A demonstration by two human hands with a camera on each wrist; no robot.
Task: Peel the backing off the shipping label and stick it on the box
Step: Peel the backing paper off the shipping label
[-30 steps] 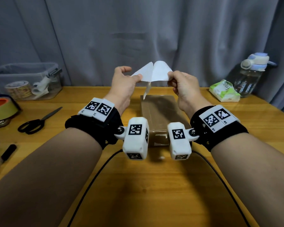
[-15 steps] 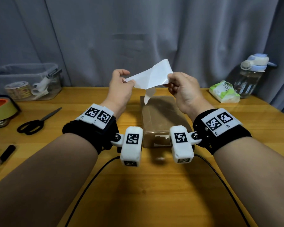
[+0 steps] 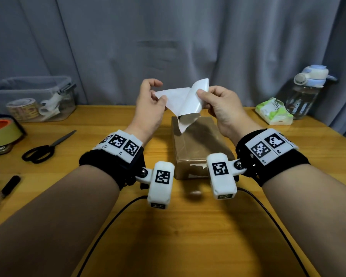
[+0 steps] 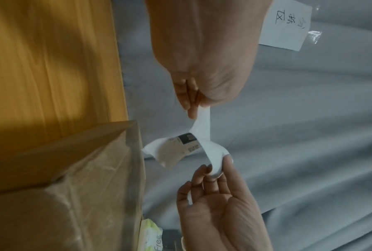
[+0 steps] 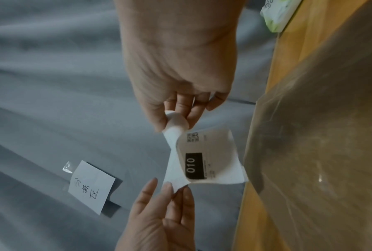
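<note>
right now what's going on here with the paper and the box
A person is peeling a shipping label apart in mid-air above a brown cardboard box on the wooden table. The left hand pinches one white layer at its corner, and the right hand pinches the other, curled layer. The right wrist view shows print, including "010", on the label's face. The layers are only partly separated, and nothing is stuck on the box yet.

We wear a black wristband [image 3: 116, 164] on our bare left forearm and another [image 3: 268, 156] on the right, each topped with white plates of black square markers. A white marker-tagged camera pod [image 3: 160, 184] hangs off each on a screwed bracket, trailing black cable [image 3: 108, 226].
</note>
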